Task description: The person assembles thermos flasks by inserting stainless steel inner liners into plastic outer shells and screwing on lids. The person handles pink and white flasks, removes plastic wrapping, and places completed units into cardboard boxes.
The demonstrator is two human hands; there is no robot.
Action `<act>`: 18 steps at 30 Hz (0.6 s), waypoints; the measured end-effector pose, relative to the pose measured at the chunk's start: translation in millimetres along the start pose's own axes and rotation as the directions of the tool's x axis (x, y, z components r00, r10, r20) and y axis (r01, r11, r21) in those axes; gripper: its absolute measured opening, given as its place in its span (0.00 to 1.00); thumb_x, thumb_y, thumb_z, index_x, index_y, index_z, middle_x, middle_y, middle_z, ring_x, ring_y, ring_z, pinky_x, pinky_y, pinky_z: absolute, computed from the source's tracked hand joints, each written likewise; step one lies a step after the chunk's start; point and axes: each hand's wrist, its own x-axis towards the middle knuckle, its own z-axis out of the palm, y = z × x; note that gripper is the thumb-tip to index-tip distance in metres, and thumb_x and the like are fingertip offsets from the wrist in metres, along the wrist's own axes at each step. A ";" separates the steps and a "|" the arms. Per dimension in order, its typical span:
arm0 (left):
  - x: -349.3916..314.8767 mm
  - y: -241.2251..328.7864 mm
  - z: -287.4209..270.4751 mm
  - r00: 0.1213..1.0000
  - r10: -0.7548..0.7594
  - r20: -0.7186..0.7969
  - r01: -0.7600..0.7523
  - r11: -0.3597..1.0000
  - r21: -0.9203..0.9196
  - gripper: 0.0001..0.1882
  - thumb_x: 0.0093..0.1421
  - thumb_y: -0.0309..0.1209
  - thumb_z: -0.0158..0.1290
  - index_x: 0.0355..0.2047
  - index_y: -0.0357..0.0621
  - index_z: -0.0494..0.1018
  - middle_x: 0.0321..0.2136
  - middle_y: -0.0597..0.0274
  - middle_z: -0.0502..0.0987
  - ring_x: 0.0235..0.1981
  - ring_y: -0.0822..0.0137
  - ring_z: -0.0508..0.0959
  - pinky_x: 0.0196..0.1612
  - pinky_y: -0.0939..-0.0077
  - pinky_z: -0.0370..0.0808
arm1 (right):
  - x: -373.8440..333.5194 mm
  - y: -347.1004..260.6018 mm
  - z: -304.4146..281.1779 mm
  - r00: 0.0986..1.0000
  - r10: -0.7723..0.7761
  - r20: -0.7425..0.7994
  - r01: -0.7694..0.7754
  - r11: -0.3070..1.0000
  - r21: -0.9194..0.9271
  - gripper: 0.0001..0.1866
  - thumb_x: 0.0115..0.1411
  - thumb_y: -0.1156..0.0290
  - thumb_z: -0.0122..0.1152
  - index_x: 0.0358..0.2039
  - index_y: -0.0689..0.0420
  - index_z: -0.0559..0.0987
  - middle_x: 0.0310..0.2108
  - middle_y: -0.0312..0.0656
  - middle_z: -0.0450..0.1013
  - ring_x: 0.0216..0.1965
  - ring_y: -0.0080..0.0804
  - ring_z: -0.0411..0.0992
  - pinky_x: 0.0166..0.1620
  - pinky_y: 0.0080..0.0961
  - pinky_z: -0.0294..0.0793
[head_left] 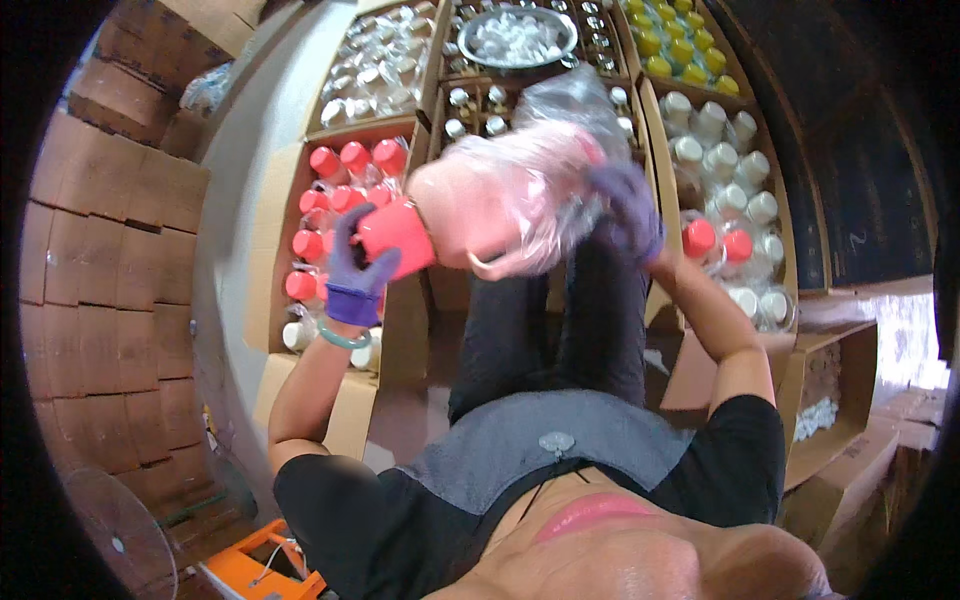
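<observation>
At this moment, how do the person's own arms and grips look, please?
The left grip and right grip wear purple gloves; the right one is blurred. A smooth, pale green bangle circles the left forearm, just past the glove's cuff. Both arms are bare up to short black sleeves. No cables or markings are visible on them.

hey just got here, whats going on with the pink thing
A person is handling a big pink bottle, tilted sideways above the boxes. The left grip is closed on its red cap. The right grip is at the other end, by the clear plastic around it; blur hides how firmly it holds. Red-topped bottles stand in the left box, mostly white-topped bottles in the right box.
</observation>
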 end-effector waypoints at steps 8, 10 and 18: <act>-13.2 -51.6 -86.1 0.988 -0.013 -0.153 -0.004 0.994 -0.105 0.29 0.57 0.34 0.57 0.56 0.36 0.64 0.54 0.55 0.69 0.54 0.63 0.71 0.57 0.67 0.69 | -69.7 5.3 77.5 0.785 0.193 0.589 -0.003 0.952 -0.308 0.10 0.51 0.66 0.55 0.32 0.54 0.80 0.28 0.44 0.76 0.30 0.44 0.75 0.35 0.37 0.74; -18.9 -44.6 -83.4 0.987 -0.040 -0.157 0.013 0.985 -0.172 0.31 0.57 0.37 0.58 0.57 0.35 0.63 0.54 0.54 0.69 0.55 0.61 0.71 0.58 0.65 0.68 | -89.0 -52.4 89.6 0.873 -0.064 0.484 0.138 0.983 -0.120 0.18 0.57 0.68 0.49 0.48 0.57 0.76 0.46 0.49 0.73 0.50 0.45 0.71 0.54 0.38 0.70; -26.4 -46.4 -80.3 0.979 0.131 -0.157 -0.141 0.989 -0.053 0.42 0.50 0.46 0.62 0.59 0.34 0.60 0.57 0.50 0.66 0.57 0.55 0.68 0.60 0.60 0.66 | -23.9 -45.2 -14.3 0.795 0.368 0.482 -0.535 0.800 0.271 0.09 0.51 0.73 0.61 0.34 0.58 0.80 0.40 0.46 0.76 0.36 0.39 0.76 0.43 0.30 0.75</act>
